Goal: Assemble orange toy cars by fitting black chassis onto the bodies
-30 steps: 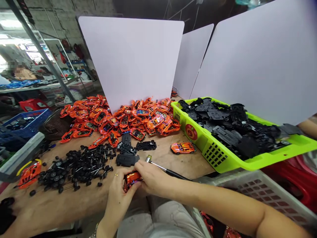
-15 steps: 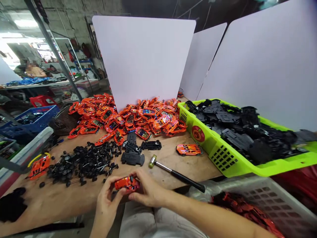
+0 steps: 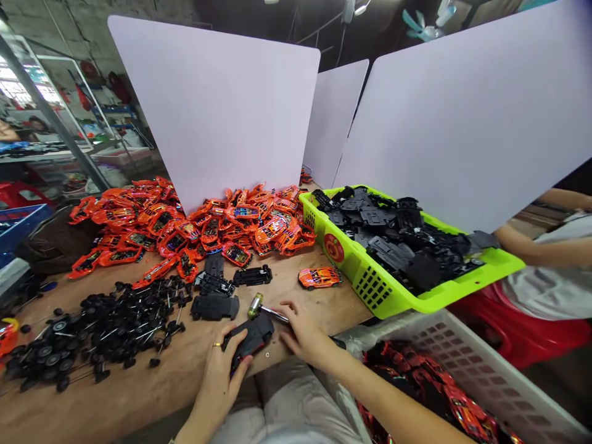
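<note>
A toy car (image 3: 253,336) is held upside down in my left hand (image 3: 219,370), its black underside facing up and a bit of red body showing at the edge. Fingers and thumb wrap its near end, low over the table's front edge. My right hand (image 3: 303,333) lies over the handle of a small hammer (image 3: 256,305), with fingers on the far side and the thumb on the near side. The hammer's yellowish head stays on the table just beyond the car. A finished-looking orange car (image 3: 319,277) stands farther right. Black car bases (image 3: 215,306) lie beyond the hammer.
Orange car shells (image 3: 259,216) are heaped against a white partition (image 3: 231,111). Black wheel axles (image 3: 115,320) lie at left. A lime-green basket (image 3: 370,287) holds black bases; a pale crate (image 3: 490,364) with red cars sits lower right. Another person's arm (image 3: 536,243) appears at far right.
My left hand has turned the car so its black underside shows. My right hand has left the car and moved onto the hammer. The view has swung right.
</note>
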A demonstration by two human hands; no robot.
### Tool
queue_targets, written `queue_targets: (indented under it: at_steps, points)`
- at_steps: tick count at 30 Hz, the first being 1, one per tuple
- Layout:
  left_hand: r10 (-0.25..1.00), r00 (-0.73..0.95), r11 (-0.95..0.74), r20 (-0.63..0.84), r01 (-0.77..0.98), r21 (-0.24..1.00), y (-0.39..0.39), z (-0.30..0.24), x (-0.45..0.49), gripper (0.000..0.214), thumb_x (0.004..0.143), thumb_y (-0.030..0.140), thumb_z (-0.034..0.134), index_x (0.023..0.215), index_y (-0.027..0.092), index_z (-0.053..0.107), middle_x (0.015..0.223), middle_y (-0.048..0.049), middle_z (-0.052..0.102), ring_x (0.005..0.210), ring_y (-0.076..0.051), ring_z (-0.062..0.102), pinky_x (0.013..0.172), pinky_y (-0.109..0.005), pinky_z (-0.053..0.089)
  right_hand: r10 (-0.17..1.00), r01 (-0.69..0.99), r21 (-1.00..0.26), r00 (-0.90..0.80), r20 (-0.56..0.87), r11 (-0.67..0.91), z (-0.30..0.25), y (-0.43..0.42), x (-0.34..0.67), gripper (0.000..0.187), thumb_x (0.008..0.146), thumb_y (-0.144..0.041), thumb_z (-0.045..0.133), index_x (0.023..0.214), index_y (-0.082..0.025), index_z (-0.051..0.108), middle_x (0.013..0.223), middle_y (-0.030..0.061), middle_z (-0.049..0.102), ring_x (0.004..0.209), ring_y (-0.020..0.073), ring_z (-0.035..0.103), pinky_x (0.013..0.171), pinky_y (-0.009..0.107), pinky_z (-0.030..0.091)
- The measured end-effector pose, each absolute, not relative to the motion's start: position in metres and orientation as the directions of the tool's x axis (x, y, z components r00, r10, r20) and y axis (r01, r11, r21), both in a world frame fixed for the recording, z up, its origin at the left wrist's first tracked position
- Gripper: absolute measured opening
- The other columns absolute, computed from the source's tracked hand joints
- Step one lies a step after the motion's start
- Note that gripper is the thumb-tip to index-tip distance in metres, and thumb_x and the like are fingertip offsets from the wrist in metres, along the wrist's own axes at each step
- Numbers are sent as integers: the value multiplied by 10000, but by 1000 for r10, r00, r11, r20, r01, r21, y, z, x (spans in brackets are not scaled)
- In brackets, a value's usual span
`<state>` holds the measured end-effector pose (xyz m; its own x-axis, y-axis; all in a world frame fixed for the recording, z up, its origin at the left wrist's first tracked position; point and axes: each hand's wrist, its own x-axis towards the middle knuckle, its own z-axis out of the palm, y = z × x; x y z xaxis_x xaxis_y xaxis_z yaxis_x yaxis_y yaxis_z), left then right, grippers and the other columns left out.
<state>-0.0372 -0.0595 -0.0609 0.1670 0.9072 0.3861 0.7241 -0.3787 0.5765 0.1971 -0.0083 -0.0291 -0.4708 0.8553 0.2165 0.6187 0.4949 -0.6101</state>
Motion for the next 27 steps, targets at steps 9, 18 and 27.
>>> queue_targets:
  at_steps: [9,18,27]
  points:
    - [845,256,-462,470,791,401,-49,-65,-27,334,917,265,552,1249,245,581,1308,-142,518,1216,-312,538,956,-532,513,896,570,-709,-390,210,414,-11,-10,228,291,990,-154,400,1203,-185,596,990,89,648,903,204,621,824,321,511]
    - [798,219,-486,561,784,386,-31,-65,-17,245,909,258,547,1126,233,659,1260,-131,486,1112,-288,578,890,-481,542,879,589,-703,-463,113,400,-3,-22,222,467,978,-202,411,1434,-238,503,973,105,732,817,211,680,744,292,527]
    - [807,218,-475,549,793,382,-29,-76,-19,274,912,293,548,1146,214,664,1261,-147,482,1127,-304,561,897,-507,526,924,540,-770,-345,164,339,-17,-36,231,453,980,-252,419,1416,-200,528,964,94,762,860,215,709,789,286,545]
